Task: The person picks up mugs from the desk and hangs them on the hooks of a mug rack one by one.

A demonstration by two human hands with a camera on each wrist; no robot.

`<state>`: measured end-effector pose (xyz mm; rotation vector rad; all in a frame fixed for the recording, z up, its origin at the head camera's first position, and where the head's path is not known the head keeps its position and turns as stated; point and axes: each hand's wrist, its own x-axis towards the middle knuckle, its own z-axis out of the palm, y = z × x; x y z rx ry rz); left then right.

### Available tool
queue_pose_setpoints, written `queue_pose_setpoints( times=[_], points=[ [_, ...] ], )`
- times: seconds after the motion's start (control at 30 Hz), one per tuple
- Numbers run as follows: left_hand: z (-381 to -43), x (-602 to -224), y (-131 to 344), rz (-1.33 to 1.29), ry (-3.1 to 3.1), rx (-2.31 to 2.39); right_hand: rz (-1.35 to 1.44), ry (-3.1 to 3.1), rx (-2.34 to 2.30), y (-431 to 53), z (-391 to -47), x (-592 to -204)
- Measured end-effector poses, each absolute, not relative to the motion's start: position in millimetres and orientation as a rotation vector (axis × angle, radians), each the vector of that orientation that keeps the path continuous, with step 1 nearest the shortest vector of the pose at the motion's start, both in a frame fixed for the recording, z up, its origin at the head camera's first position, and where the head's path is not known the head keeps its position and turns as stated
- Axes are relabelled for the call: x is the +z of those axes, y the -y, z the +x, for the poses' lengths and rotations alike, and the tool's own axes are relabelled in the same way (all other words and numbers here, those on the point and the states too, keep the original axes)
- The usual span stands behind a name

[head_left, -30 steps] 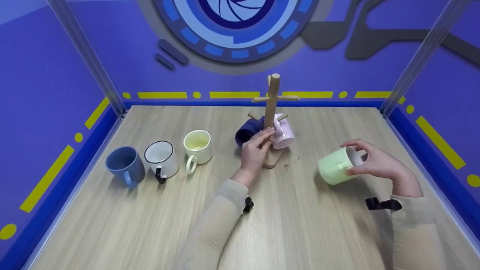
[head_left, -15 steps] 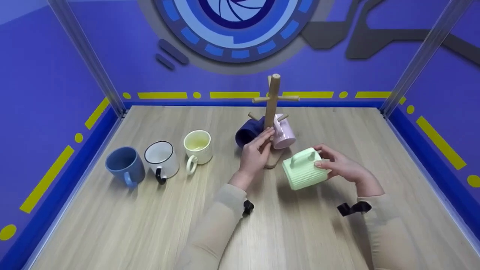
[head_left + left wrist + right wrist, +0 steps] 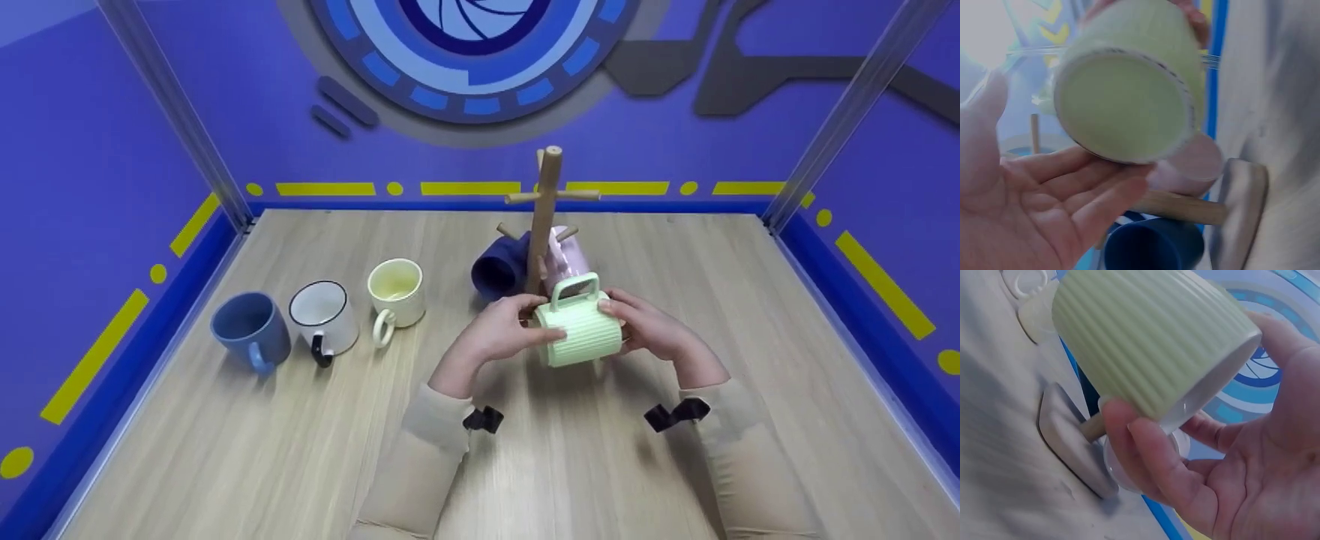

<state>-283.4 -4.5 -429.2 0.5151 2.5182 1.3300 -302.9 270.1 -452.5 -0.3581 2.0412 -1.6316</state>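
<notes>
A ribbed light green mug (image 3: 583, 341) is held sideways in front of the wooden mug tree (image 3: 546, 210), its handle upward and its mouth toward the right. My right hand (image 3: 654, 327) grips it at the rim, with fingers and thumb on opposite sides in the right wrist view. At the base end is my left hand (image 3: 499, 330); in the left wrist view its fingers (image 3: 1072, 174) stretch out right by the mug's bottom edge, the thumb spread away. On the tree's lower pegs hang a dark blue mug (image 3: 496, 274) and a pink mug (image 3: 568, 255), the latter partly hidden by the green one.
To the left stand a blue mug (image 3: 247, 322), a white mug (image 3: 322, 311) with black rim and handle, and a pale yellow mug (image 3: 397, 296). The tree's upper pegs (image 3: 577, 195) carry no mugs. Purple walls enclose the wooden table (image 3: 300, 450) on three sides.
My right hand has brought the green mug leftward to the tree's front and turned its handle upward. My left hand has left the tree's post and come to the mug's base.
</notes>
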Motion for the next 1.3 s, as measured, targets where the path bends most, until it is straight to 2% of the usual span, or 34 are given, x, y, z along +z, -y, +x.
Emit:
queue_pose_setpoints(
  times=[0.2,0.57,0.9,1.3],
  points=[
    [-288.1,-433.5,10.1,0.541,-2.569,1.265,-0.217,-2.045,-1.601,-253.6,-309.5,-446.3],
    [-305.5,-458.8,13.4,0.414,-2.302,1.68,-0.176,-2.183,-1.464,-239.9,-323.4,-431.9],
    [-312.5,-478.2,6.1,0.257,-2.157,1.854,0.014,-2.362,-1.441,-225.4,-330.2,-442.0],
    [-314.5,-484.6,8.4,0.237,-2.135,1.868,-0.017,-2.531,-1.348,-217.7,-329.1,-447.8]
  ],
)
